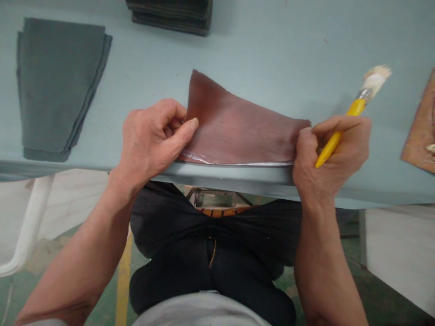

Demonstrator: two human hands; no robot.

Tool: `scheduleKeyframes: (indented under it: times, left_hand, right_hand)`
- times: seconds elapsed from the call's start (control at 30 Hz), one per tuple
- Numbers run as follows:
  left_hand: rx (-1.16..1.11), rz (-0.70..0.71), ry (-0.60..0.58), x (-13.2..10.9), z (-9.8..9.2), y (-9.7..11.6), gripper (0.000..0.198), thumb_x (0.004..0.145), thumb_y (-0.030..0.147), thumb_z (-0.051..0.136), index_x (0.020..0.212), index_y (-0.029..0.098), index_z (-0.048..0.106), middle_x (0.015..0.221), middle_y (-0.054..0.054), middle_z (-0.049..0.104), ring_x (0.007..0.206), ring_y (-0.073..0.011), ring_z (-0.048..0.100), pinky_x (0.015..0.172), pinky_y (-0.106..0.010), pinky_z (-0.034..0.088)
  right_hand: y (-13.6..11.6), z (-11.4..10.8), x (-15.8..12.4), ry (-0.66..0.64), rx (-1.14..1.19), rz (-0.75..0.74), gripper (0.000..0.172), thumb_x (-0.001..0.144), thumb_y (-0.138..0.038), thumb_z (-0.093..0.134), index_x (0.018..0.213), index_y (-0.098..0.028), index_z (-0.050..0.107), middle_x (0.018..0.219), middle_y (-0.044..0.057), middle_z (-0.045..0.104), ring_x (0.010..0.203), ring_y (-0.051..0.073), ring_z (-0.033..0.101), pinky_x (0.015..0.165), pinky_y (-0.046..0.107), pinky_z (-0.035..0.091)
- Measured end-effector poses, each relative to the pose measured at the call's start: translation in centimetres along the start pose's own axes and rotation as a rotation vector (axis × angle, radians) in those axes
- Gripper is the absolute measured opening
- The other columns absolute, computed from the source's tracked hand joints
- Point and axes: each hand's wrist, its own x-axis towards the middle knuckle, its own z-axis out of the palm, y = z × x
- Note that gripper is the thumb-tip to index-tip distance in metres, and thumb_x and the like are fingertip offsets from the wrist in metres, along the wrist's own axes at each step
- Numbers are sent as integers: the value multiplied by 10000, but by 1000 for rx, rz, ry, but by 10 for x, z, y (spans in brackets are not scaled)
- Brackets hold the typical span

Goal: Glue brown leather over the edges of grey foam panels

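Pinched the left edge of the brown leather piece between thumb and curled fingers of the left hand, at the near edge of the pale blue table. Pressed its right corner with the right hand, fingers closed around a yellow-handled brush. Left untouched farther back: folded grey cloth, then a dark stack.

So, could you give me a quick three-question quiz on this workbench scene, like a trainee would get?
1. True or false: the right hand holds a yellow-handled brush.
2. What does the left hand pinch? A) the brush B) the brown leather piece C) scissors
3. Fill in: the folded grey fabric stack lies to the ____ of the leather piece.
Key: 1 true; 2 B; 3 left.
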Motion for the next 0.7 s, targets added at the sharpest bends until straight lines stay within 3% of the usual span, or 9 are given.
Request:
scheduleKeyframes:
  times: [0.27, 0.7]
  left_hand:
    - [-1, -15, 7, 1, 1, 0, 220, 977, 425, 718, 848, 255, 666, 705, 23, 628, 631, -158, 577, 680, -337, 462]
    - [-5, 2, 5, 2, 1, 1, 179, 949, 312, 720, 823, 231, 622, 709, 25, 613, 631, -150, 555, 672, -334, 400]
  right_hand:
    - [-3, 0, 0, 10, -4, 23, 93, 871, -163, 622, 911, -225, 566, 813, -49, 547, 713, 111, 562, 707, 289, 508]
    - [-2, 1, 1, 30, -38, 20, 71, 849, -196, 617, 879, -231, 562, 800, -33, 555, 717, 130, 566, 723, 306, 496]
